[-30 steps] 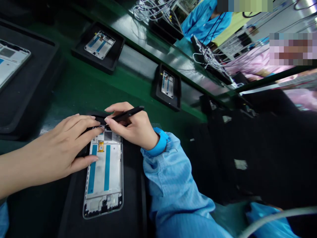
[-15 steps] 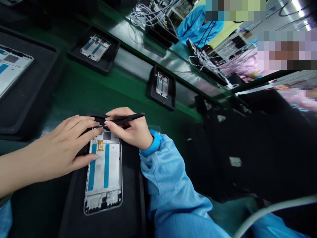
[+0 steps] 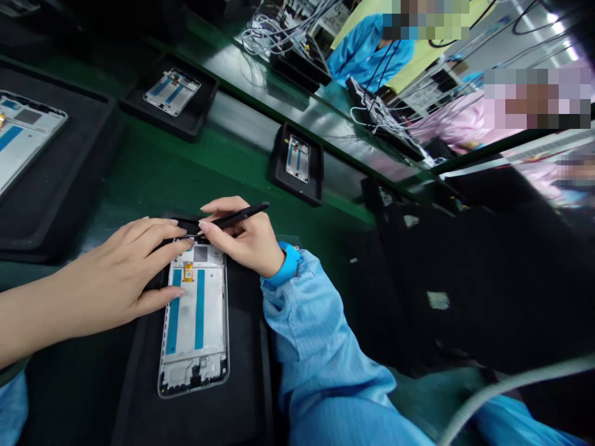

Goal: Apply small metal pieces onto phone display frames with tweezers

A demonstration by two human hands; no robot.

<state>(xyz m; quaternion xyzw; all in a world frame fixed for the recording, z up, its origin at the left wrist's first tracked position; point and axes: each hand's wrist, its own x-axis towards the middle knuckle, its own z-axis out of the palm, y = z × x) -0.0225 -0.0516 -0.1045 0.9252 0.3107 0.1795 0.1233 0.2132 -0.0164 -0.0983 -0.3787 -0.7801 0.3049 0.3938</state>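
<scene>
A smartphone frame (image 3: 195,322) lies face-down on a black mat (image 3: 139,396), showing a silver rim, a white back and two blue strips. An orange flex label (image 3: 188,271) sits near its upper end. My left hand (image 3: 125,260) is spread over that upper end, fingertips on the top edge and thumb against the side. My right hand (image 3: 246,238) pinches a slim black pen-shaped tool (image 3: 242,215), its tip at the frame's top edge. A dark part under my fingers at that edge is partly hidden.
Black trays holding similar phone frames (image 3: 171,91) stand along a green workbench (image 3: 162,167), with a larger one (image 3: 23,133) at the left. Cables (image 3: 274,37) hang beyond a metal shelf edge. A person in a blue smock (image 3: 367,52) works further off.
The whole view has shifted slightly, with the trays and phone frame sitting a little higher and further left. My hands and the tool have barely moved relative to the frame.
</scene>
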